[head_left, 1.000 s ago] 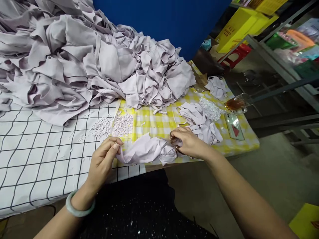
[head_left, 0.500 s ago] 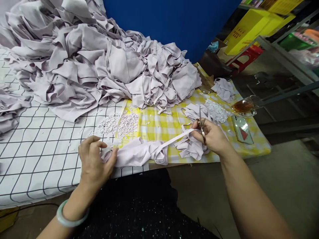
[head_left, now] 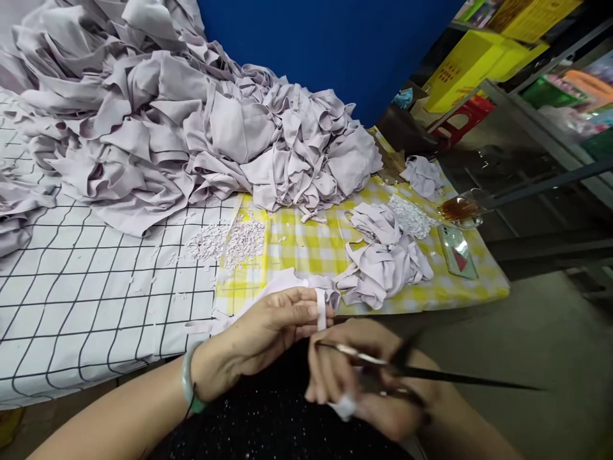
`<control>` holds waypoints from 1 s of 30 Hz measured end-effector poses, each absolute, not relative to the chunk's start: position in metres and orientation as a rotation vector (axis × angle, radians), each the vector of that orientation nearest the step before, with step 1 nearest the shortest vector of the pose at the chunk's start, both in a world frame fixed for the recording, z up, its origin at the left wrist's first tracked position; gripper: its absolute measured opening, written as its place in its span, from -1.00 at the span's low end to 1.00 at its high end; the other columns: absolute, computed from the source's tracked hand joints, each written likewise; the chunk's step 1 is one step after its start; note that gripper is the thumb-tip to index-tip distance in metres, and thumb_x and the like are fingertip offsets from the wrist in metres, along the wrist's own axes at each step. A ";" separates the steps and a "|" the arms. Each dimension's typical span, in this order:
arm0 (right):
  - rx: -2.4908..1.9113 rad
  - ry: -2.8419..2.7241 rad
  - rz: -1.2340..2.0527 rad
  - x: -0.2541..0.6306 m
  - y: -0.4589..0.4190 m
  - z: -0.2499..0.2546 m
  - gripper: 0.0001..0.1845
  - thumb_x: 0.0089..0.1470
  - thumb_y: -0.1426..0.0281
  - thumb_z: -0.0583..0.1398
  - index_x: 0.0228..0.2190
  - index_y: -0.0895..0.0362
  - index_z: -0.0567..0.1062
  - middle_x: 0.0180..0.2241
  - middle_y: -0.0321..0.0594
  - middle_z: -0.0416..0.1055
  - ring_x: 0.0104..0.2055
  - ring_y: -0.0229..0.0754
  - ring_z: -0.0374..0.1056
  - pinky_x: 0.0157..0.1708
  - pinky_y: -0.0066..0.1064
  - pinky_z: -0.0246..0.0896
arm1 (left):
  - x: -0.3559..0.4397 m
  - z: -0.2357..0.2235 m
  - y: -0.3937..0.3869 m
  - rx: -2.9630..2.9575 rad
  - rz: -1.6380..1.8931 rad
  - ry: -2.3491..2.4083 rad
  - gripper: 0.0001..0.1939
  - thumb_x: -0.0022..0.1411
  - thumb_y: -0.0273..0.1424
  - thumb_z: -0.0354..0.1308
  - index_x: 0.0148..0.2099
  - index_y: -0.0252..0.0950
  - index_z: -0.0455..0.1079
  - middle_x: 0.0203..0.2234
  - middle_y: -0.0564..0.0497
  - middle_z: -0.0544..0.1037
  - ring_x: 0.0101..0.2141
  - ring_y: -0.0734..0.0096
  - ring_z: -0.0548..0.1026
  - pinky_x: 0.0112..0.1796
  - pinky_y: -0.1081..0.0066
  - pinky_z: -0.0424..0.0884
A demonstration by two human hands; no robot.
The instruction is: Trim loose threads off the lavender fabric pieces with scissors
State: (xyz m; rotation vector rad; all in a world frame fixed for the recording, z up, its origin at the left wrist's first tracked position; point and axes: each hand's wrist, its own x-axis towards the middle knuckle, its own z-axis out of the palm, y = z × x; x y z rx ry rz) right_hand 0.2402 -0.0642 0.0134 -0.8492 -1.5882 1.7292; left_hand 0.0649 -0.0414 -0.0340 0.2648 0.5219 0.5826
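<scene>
My left hand (head_left: 272, 326) is closed by the table's front edge, pinching a narrow pale strip (head_left: 321, 310) of a lilac fabric piece (head_left: 282, 281). That piece lies partly behind the hand, with one end trailing to the left. Close on its right, my right hand (head_left: 352, 364) is wrapped round a pair of scissors (head_left: 469, 378), whose blades point away to the right. Motion blurs the scissors and this hand. A white bit (head_left: 343, 406) shows beneath its fingers; whether it belongs to the strip I cannot tell.
A large heap of lilac fabric pieces (head_left: 239, 124) covers the table's back. Small clippings (head_left: 234, 243) lie in front of it. A smaller fabric pile (head_left: 383, 268), white bits (head_left: 412, 216), a phone (head_left: 457, 251) and a glass of brown drink (head_left: 460, 207) sit on the right.
My left hand has moved right and pinched the strip. My right hand has come down and left beside it, and the scissors have swung from pointing up to pointing right.
</scene>
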 end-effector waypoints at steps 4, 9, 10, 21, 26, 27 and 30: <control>-0.637 -1.530 2.130 0.242 -0.061 -0.015 -0.77 0.04 0.30 0.28 -0.52 0.04 0.34 -0.49 -0.26 0.45 -0.30 -0.09 0.52 -0.17 -0.10 0.51 | 0.060 -0.039 -0.042 0.208 0.615 0.612 -0.78 0.10 -0.42 0.41 -0.32 -0.40 0.43 -0.48 0.05 0.47 -0.52 0.62 0.36 -0.41 0.53 0.30; -0.816 -1.448 1.581 0.258 -0.030 -0.033 -0.78 0.11 0.24 0.33 -0.35 -0.01 0.38 -0.25 -0.26 0.54 -0.13 -0.09 0.50 -0.08 -0.14 0.44 | 0.043 -0.037 -0.041 0.609 0.599 0.739 -0.71 0.24 -0.24 0.28 -0.37 -0.37 0.40 -0.60 0.14 0.31 -0.62 0.66 0.07 -0.56 0.51 -0.06; -0.905 -1.514 1.518 0.256 -0.024 -0.036 -0.76 0.08 0.27 0.35 -0.32 0.00 0.38 -0.15 -0.21 0.53 -0.06 -0.07 0.48 -0.03 -0.14 0.41 | 0.039 -0.034 -0.040 0.658 0.592 0.738 -0.70 0.26 -0.22 0.25 -0.38 -0.35 0.39 -0.63 0.16 0.27 -0.62 0.64 0.06 -0.56 0.50 -0.05; -0.853 -1.926 1.646 0.222 0.003 -0.041 -0.78 0.03 0.38 0.27 -0.24 0.07 0.39 -0.14 -0.17 0.43 -0.10 -0.13 0.40 -0.06 -0.28 0.34 | 0.001 -0.022 -0.043 2.205 0.564 1.108 -0.74 0.35 -0.50 -0.03 -0.17 -0.30 0.50 -0.43 -0.07 0.48 -0.47 0.35 0.31 -0.45 0.36 0.23; -1.073 -1.830 1.302 0.208 0.007 -0.042 -0.88 -0.03 0.44 0.22 -0.43 0.08 0.34 -0.43 -0.36 0.24 -0.44 -0.28 0.24 -0.43 -0.43 0.19 | -0.004 -0.023 -0.048 1.748 0.605 1.195 -0.72 0.38 -0.29 0.03 -0.34 -0.30 0.44 -0.51 -0.01 0.40 -0.51 0.41 0.26 -0.48 0.41 0.19; -1.058 -1.805 1.175 0.206 0.005 -0.044 -0.87 -0.03 0.46 0.22 -0.43 0.07 0.32 -0.44 -0.35 0.24 -0.42 -0.25 0.24 -0.41 -0.40 0.20 | -0.004 -0.023 -0.047 1.494 0.565 1.118 -0.65 0.40 -0.21 0.01 -0.33 -0.31 0.45 -0.51 -0.02 0.42 -0.52 0.43 0.27 -0.49 0.43 0.19; -0.971 -1.772 0.868 0.198 -0.003 -0.051 -0.81 -0.02 0.53 0.21 -0.45 0.04 0.29 -0.44 -0.30 0.28 -0.34 -0.16 0.28 -0.32 -0.29 0.24 | 0.002 -0.028 -0.046 0.710 0.448 0.748 -0.51 0.39 -0.10 -0.09 -0.23 -0.37 0.51 -0.46 -0.10 0.49 -0.52 0.45 0.32 -0.50 0.45 0.24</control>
